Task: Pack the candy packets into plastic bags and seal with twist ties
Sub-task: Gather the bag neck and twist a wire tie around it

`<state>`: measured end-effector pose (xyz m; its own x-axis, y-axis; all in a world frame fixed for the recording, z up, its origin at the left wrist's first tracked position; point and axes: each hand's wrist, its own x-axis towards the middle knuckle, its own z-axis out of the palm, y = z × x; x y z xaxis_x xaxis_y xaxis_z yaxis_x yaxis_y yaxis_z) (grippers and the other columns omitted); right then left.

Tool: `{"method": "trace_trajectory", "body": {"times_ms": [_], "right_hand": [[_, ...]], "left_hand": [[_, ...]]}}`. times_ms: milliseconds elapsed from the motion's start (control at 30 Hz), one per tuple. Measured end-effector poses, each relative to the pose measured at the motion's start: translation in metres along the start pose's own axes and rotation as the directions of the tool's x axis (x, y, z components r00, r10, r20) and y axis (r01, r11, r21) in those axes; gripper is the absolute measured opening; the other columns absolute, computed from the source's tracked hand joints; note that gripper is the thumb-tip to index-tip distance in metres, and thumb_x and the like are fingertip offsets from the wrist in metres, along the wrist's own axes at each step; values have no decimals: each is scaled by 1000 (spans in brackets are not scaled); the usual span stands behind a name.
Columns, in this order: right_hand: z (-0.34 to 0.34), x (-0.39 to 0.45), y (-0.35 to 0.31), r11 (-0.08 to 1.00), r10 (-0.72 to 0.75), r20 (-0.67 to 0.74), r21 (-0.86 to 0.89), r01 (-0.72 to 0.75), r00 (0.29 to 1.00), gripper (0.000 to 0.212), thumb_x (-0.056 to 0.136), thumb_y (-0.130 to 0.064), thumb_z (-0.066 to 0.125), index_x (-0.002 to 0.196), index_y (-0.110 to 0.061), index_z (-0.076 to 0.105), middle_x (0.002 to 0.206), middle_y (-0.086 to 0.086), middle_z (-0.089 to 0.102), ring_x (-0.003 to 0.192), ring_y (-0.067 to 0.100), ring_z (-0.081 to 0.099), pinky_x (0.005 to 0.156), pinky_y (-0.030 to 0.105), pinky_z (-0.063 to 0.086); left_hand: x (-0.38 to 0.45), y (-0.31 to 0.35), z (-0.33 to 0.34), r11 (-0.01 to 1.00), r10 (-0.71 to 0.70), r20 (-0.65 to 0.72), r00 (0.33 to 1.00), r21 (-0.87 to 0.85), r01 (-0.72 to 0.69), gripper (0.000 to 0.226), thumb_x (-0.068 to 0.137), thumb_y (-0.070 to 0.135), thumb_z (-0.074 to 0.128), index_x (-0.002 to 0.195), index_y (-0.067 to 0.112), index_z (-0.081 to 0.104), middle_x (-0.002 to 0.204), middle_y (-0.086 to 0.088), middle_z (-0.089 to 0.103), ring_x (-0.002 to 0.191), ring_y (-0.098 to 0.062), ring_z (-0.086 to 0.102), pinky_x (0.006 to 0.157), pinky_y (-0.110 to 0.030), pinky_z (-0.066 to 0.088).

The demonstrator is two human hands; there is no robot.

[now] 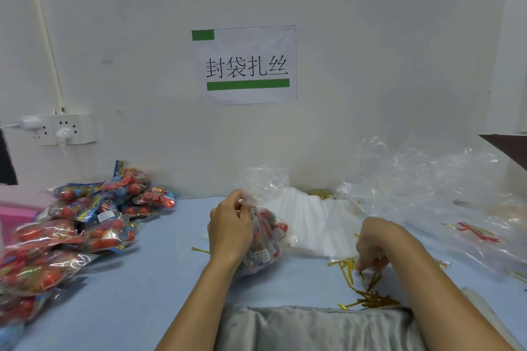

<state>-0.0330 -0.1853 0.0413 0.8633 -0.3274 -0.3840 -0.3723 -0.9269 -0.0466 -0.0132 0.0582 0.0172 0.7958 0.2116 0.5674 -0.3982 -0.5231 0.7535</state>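
left hand (229, 225) grips gathered neck of filled bag (263, 239), upright mid-tabletop (148, 279) | right hand (376, 242) fingers curled down into gold ties (368, 298) at right, whether one is pinched unclear | candy packets (77, 225) heaped left | empty bags (427, 185) piled right
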Motion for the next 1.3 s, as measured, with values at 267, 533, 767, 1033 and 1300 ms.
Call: {"method": "trace_trajectory", "body": {"times_ms": [267,533,767,1033,1300], "right_hand": [[-7,-7,2,980,-136,-4,-146,134,991,24,101,-15,56,79,-12,50,97,3,65,69,9,60,64,20,50],[-2,-15,0,996,-21,73,-84,27,997,56,92,-48,67,132,-12,50,119,5,56,108,20,56,92,30,46],[6,-7,0,1000,-13,33,13,13,999,41,90,-31,74,120,-5,64,121,8,63,95,23,53,98,33,47],[-2,-25,3,997,-75,146,11,75,986,25,94,-33,69,87,-12,57,78,-3,61,70,9,56,61,19,44],[-7,-22,8,945,-179,-47,269,185,983,21,90,-1,68,109,-4,62,83,6,69,59,10,66,49,18,42]], "left_hand": [[2,0,2,1000,-5,-1,1000,-1,5,39,100,11,52,65,30,51,59,7,57,59,-21,49,56,-39,44],[1,-1,2,1000,-7,5,1000,-15,7,40,99,11,53,65,30,52,59,7,57,54,-15,47,53,-34,40],[0,0,2,1000,-19,13,1000,-15,19,36,100,10,52,68,27,54,61,6,59,57,-19,48,54,-36,43],[0,0,1,1000,-20,21,1000,-15,20,38,98,8,51,66,27,53,57,7,55,56,-20,45,57,-34,39],[-1,1,0,1000,-9,20,1000,-2,9,31,99,10,51,73,25,60,67,5,62,66,-25,56,64,-46,51]]}}
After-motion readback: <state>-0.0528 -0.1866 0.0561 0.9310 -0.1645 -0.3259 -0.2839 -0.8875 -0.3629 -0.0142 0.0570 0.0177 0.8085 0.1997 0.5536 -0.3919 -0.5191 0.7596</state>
